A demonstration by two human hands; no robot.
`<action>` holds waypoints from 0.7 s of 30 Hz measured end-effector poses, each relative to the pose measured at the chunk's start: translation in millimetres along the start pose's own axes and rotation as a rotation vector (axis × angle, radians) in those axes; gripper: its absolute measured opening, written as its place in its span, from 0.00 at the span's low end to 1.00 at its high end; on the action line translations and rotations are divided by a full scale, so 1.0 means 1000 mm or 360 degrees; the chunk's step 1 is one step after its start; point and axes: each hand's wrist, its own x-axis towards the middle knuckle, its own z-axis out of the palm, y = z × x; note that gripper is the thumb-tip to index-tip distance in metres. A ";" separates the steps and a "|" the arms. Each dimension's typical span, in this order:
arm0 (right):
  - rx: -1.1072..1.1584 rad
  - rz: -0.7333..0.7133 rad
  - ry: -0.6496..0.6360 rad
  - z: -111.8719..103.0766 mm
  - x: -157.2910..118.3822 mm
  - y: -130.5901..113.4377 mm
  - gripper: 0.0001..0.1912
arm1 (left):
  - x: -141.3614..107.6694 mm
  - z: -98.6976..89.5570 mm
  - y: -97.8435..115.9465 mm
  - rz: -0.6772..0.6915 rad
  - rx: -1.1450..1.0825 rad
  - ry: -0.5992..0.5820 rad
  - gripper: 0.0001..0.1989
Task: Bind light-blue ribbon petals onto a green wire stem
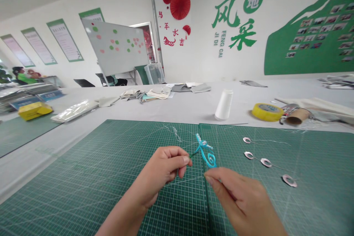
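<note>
The left hand [163,169] pinched a thin green stem with its fingers, and a blue fuzzy pipe cleaner [206,153] curled up from it, above the mat. The right hand [238,199] was just beside the curl, fingers close together. Under them lay a green cutting mat [110,180]. Silver rings [265,162] sat nearby, and past them stood a white spool of thread [224,105] and a yellow roll of tape [267,112].
</note>
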 end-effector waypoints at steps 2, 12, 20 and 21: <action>0.0085 0.0079 -0.0012 0.001 0.000 0.001 0.13 | 0.001 -0.001 -0.001 -0.0033 -0.0136 -0.0052 0.08; 0.0849 0.0583 -0.0136 0.006 0.014 0.011 0.16 | 0.002 -0.001 -0.004 -0.0080 -0.0468 -0.0326 0.06; 0.1321 0.0753 -0.0444 -0.002 0.022 0.022 0.16 | -0.004 -0.003 -0.002 -0.0183 -0.0076 -0.0697 0.04; 0.1336 0.0729 -0.0487 -0.003 0.022 0.024 0.16 | -0.005 -0.002 -0.002 -0.0195 -0.0041 -0.0739 0.04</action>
